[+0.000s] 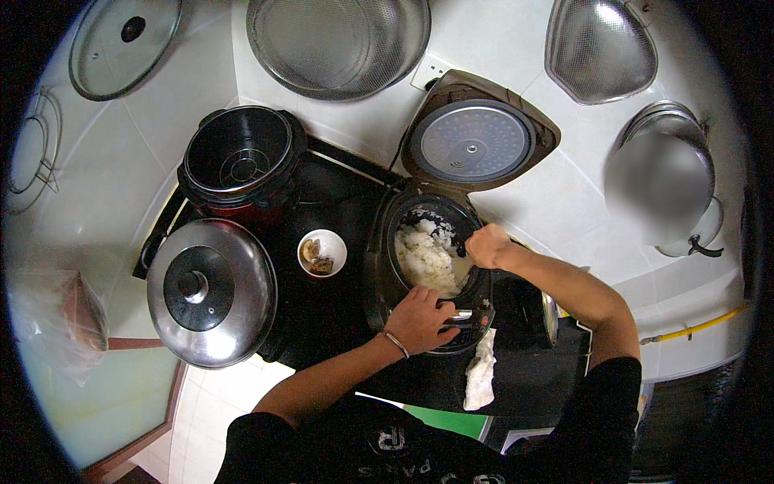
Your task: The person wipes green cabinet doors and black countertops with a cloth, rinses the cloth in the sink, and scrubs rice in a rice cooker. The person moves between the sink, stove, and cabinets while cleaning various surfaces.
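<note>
A dark rice cooker stands before me with its lid raised. White cooked rice fills the left of its pot, with cloudy liquid at the right. My right hand is a fist over the pot's right rim. It seems closed on a dark utensil, mostly hidden by the fist and hard to tell from the pot. On the cooker's front rim rests my left hand, fingers apart, thumb beside the front panel.
Left of the cooker is a white bowl holding brown food pieces. Beyond it stands an uncovered electric pot with a wire rack inside. A steel lid lies nearer me. A white cloth touches the cooker's front; another lid stands at right.
</note>
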The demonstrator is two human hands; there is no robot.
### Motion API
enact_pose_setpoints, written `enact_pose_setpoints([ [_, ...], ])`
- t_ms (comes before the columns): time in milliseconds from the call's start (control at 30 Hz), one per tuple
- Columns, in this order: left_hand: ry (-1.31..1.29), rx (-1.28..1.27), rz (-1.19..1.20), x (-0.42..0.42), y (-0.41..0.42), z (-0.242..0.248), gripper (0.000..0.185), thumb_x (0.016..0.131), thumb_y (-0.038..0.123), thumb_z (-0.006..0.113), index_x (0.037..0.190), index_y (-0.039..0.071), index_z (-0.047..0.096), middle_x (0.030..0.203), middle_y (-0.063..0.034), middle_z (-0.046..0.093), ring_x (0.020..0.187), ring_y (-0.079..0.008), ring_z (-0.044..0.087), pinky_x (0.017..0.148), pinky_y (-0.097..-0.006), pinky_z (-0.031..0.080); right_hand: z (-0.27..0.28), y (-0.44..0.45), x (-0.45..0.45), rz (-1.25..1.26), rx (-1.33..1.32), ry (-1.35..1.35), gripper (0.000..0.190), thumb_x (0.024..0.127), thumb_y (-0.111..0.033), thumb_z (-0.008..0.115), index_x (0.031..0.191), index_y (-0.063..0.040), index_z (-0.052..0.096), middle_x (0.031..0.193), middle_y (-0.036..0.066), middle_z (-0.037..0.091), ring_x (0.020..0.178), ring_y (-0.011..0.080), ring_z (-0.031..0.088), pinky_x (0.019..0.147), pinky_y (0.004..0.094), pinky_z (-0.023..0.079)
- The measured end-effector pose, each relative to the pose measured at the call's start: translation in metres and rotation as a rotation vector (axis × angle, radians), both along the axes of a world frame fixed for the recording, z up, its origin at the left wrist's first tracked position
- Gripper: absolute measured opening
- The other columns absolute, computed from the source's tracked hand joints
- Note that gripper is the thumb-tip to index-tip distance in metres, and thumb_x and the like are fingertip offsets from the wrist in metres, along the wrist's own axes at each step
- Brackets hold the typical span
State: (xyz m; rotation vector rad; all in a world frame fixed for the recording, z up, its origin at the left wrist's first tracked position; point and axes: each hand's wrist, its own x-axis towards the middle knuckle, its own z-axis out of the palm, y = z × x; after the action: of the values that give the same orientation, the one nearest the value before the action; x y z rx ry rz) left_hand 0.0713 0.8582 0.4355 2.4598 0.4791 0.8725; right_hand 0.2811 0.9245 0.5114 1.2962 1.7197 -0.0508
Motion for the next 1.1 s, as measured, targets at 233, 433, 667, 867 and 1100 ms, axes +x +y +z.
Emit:
enact_pose_setpoints([
  [233, 0.013, 0.017, 0.019, 0.0, -0.003, 0.005, 0.036, 0.074, 0.042, 0.063, 0.083, 0.007, 0.057, 0.082, -0.0169, 0.053, 0.082, -0.0338, 0.051, 0.077, -0.0433, 0.045, -0.041, -0.019, 0.029, -0.108, 0.085, 0.12, 0.034, 0.086, -0.041, 0.051, 0.081, -0.011, 0.067, 0.074, 0.008, 0.066, 0.079, 0.0248, 0.064, 0.065, 0.0379, 0.05],
  [433, -0.004, 0.026, 0.038, 0.002, -0.002, 0.001, 0.036, 0.074, 0.042, 0.062, 0.084, 0.007, 0.058, 0.081, -0.017, 0.053, 0.082, -0.0344, 0.05, 0.075, -0.0438, 0.044, -0.047, -0.022, 0.014, -0.251, 0.14, 0.216, 0.031, 0.081, -0.037, 0.058, 0.082, -0.007, 0.069, 0.08, 0.012, 0.067, 0.077, 0.0274, 0.065, 0.065, 0.0388, 0.052],
  [667, -0.012, 0.028, 0.008, 0.0, -0.001, 0.003, 0.036, 0.075, 0.041, 0.062, 0.085, 0.007, 0.058, 0.081, -0.0181, 0.052, 0.08, -0.0349, 0.051, 0.076, -0.0438, 0.043, -0.038, -0.027, 0.023, -0.38, 0.11, 0.332, 0.038, 0.082, -0.045, 0.053, 0.082, -0.01, 0.069, 0.082, 0.01, 0.067, 0.082, 0.0297, 0.064, 0.069, 0.0406, 0.051],
  [867, -0.023, 0.036, 0.008, -0.002, -0.002, 0.001, 0.036, 0.076, 0.041, 0.061, 0.086, 0.007, 0.058, 0.081, -0.0185, 0.052, 0.081, -0.0351, 0.051, 0.076, -0.0441, 0.043, -0.022, -0.018, 0.036, -0.659, 0.012, 0.563, 0.044, 0.079, -0.05, 0.059, 0.067, -0.008, 0.066, 0.06, 0.005, 0.059, 0.06, 0.0182, 0.056, 0.056, 0.0348, 0.045],
  [1100, 0.005, 0.007, -0.003, 0.0, -0.004, 0.004, 0.034, 0.076, 0.04, 0.06, 0.086, 0.007, 0.057, 0.082, -0.018, 0.051, 0.081, -0.035, 0.051, 0.075, -0.0434, 0.043, -0.009, 0.014, 0.048, -0.868, -0.014, 0.523, 0.041, 0.082, -0.042, 0.058, 0.065, -0.005, 0.062, 0.051, 0.005, 0.052, 0.045, 0.017, 0.048, 0.045, 0.0328, 0.04],
])
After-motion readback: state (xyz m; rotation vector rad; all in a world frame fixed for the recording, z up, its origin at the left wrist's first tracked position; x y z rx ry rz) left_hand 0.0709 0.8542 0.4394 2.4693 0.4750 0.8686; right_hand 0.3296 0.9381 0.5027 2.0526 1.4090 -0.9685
